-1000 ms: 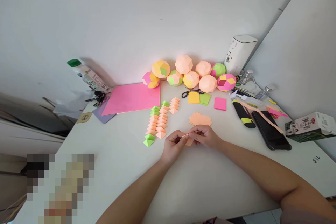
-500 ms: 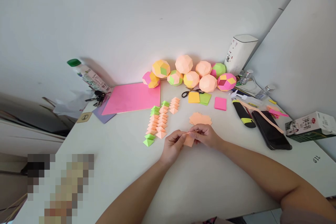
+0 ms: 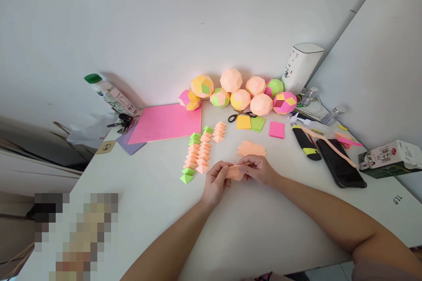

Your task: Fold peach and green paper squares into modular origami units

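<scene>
Just in front of the stack of peach paper squares (image 3: 252, 149), the left hand (image 3: 216, 181) and right hand (image 3: 260, 170) meet, fingers curled and pinching opposite ends of a small peach paper piece (image 3: 236, 172) held between them above the white table (image 3: 158, 210).

Left hand (image 3: 216, 182), right hand (image 3: 260, 170) together, fingers pinched.

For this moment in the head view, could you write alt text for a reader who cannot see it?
Two bare hands, left hand and right hand, hold a small peach paper piece between them over a white table. Behind lie rows of folded paper units, a peach paper stack and paper balls.
</scene>
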The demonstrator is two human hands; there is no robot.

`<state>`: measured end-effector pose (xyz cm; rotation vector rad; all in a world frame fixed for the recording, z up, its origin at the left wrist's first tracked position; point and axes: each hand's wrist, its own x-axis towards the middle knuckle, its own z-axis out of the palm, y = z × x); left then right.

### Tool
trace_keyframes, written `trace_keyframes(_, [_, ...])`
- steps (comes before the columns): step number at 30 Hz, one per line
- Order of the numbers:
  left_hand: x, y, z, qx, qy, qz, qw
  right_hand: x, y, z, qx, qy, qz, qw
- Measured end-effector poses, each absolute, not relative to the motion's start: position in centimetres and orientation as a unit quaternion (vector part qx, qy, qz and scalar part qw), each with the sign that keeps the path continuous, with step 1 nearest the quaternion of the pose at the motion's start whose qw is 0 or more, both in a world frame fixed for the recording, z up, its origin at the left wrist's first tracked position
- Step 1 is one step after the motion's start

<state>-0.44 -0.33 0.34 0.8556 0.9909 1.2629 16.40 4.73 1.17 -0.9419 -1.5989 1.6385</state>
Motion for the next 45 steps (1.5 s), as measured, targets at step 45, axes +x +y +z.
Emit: trace_keyframes(45, [0.1, -0.6, 1.6, 0.474, 0.532, 0.458, 0.532, 16.4, 4.5, 1.8, -0.339, -0.629, 0.627, 0.31])
